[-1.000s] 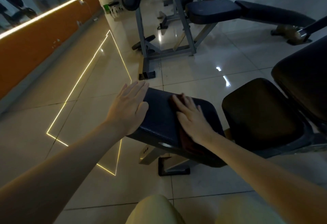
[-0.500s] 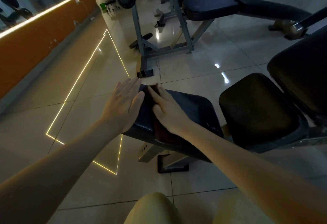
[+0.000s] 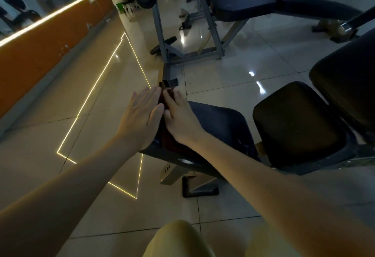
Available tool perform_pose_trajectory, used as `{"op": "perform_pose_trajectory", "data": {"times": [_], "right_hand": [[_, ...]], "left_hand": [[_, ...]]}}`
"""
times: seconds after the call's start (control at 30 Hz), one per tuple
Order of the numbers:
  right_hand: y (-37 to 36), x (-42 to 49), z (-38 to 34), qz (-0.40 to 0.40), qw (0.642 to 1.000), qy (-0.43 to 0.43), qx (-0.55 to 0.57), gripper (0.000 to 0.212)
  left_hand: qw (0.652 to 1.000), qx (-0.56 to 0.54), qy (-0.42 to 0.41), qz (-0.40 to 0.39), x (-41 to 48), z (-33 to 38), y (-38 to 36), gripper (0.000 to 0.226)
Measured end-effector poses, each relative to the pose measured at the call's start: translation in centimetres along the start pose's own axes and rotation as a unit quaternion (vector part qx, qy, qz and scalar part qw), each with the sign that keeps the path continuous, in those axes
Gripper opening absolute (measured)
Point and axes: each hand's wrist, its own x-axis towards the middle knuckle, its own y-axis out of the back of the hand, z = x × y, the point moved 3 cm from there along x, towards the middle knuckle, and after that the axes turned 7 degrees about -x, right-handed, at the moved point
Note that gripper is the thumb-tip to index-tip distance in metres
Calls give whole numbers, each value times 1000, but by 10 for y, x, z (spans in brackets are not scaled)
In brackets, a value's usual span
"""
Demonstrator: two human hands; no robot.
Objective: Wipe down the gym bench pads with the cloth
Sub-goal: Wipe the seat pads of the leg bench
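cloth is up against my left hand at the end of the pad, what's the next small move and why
Probably sweep the right hand and the cloth under it to the right across the pad. The cloth sits at the pad's left end, close beside the left hand resting flat on that edge, and the bare padding lies to the right.

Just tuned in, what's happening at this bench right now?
A person is wiping the front bench pad. The right hand presses a dark red cloth flat against the pad's left end. The left hand rests flat on the pad's left edge beside it. The darker seat pad to the right has no hand on it.
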Motion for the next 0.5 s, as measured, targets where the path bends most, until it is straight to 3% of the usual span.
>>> {"op": "perform_pose_trajectory", "data": {"times": [0.07,0.17,0.27,0.37,0.43,0.5], "right_hand": [[11,-35,22,-38,999,22,23,57],[26,-64,70,-45,999,-22,7,55],[23,-49,107,-14,987,-155,-33,53],[13,-2,96,-4,953,-298,-57,47],[5,28,60,16,965,-258,-45,36],[-4,33,20,25,991,-128,-41,35]], "left_hand": [[1000,-1,1,-1,0,-2,0,69],[1000,-7,-5,-8,1,-2,0,73],[1000,-4,-12,-5,3,0,0,85],[1000,0,-14,-7,3,0,1,86],[1000,1,-13,-5,2,0,1,85],[1000,4,-7,-2,1,-1,0,79]]}}
